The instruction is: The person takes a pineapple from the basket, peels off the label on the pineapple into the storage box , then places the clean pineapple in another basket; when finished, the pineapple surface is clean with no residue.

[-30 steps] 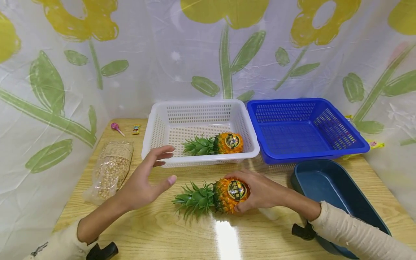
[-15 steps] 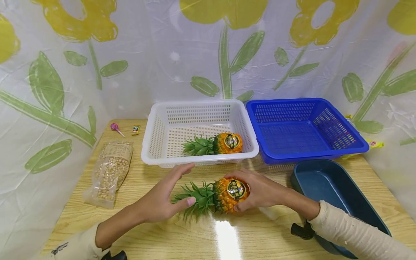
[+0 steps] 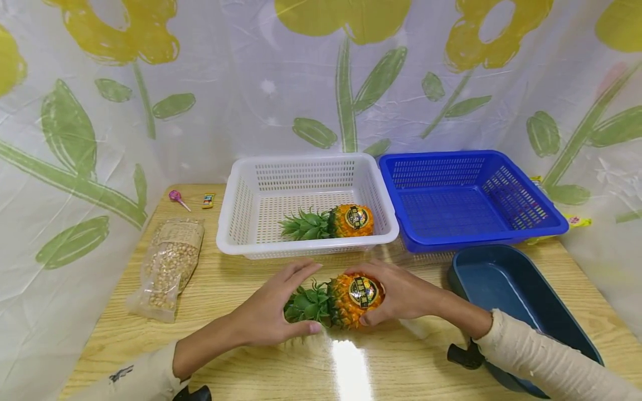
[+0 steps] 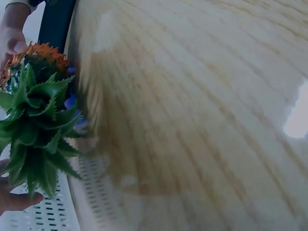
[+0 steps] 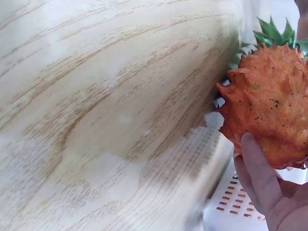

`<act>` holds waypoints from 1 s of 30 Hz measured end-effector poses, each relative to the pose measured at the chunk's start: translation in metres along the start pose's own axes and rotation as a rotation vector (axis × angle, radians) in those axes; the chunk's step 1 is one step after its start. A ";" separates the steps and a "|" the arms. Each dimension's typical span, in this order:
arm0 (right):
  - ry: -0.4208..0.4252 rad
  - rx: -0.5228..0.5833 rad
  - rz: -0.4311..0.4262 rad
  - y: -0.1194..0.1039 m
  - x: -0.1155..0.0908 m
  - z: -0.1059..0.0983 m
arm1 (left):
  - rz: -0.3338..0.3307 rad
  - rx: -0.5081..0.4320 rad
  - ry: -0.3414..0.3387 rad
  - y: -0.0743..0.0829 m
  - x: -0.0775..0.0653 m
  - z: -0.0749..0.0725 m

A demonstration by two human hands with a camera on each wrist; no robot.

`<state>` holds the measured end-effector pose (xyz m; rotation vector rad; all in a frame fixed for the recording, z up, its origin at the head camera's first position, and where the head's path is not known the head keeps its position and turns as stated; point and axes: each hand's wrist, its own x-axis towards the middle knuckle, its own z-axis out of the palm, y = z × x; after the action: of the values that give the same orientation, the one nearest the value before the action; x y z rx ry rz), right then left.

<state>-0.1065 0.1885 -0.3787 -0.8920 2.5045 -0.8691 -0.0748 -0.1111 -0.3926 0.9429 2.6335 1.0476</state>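
Note:
A small pineapple with orange, spiky skin and a black round label lies on its side on the table, green crown to the left. My right hand grips its fruit end, thumb in front and fingers behind. In the right wrist view a finger lies against the orange skin. My left hand is spread around the crown, thumb in front and fingers at the back. Its fingers show right beside the green leaves in the left wrist view.
Behind stands a white basket with another pineapple in it. A blue basket and a dark teal tub stand at the right. At the left are a bag of kernels, a lollipop and a small candy.
My left hand has moved right and down from beside the white basket to the pineapple's crown. The right hand stays on the fruit, and the pineapple keeps its place.

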 end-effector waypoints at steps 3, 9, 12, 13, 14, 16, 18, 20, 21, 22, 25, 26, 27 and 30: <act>-0.004 0.014 -0.003 0.000 0.000 0.000 | -0.009 0.009 -0.009 -0.002 0.001 0.005; -0.001 0.011 -0.031 0.002 0.001 0.001 | -0.028 0.058 -0.019 -0.001 0.003 0.009; -0.002 0.005 -0.028 0.002 0.001 0.001 | -0.045 0.089 -0.023 -0.002 0.004 0.011; -0.004 0.003 -0.025 0.001 0.002 0.001 | -0.051 0.097 -0.025 -0.002 0.004 0.012; -0.003 0.001 -0.024 0.001 0.002 0.001 | -0.056 0.102 -0.026 -0.003 0.004 0.013; -0.002 -0.007 -0.022 0.001 0.002 0.001 | -0.064 0.106 -0.027 -0.003 0.005 0.014; 0.000 -0.013 -0.020 0.000 0.002 0.001 | -0.069 0.103 -0.030 -0.004 0.005 0.016; 0.001 -0.015 -0.020 -0.001 0.002 0.001 | -0.063 0.106 -0.024 -0.005 0.005 0.017; 0.000 -0.016 -0.020 -0.001 0.002 0.002 | -0.060 0.112 -0.021 -0.005 0.005 0.018; -0.002 -0.016 -0.020 -0.001 0.003 0.002 | -0.053 0.120 -0.014 -0.005 0.005 0.019; -0.005 -0.020 -0.022 -0.002 0.003 0.002 | -0.030 0.151 0.011 -0.007 0.005 0.021; -0.005 -0.021 -0.021 -0.002 0.003 0.002 | -0.025 0.164 0.018 -0.008 0.005 0.021; -0.006 -0.021 -0.021 -0.003 0.003 0.002 | -0.020 0.174 0.025 -0.008 0.005 0.022; -0.008 -0.014 -0.015 -0.003 0.003 0.002 | -0.014 0.195 0.037 -0.008 0.005 0.022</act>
<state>-0.1066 0.1844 -0.3786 -0.9179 2.5030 -0.8521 -0.0744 -0.0997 -0.4137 0.9489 2.8078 0.8243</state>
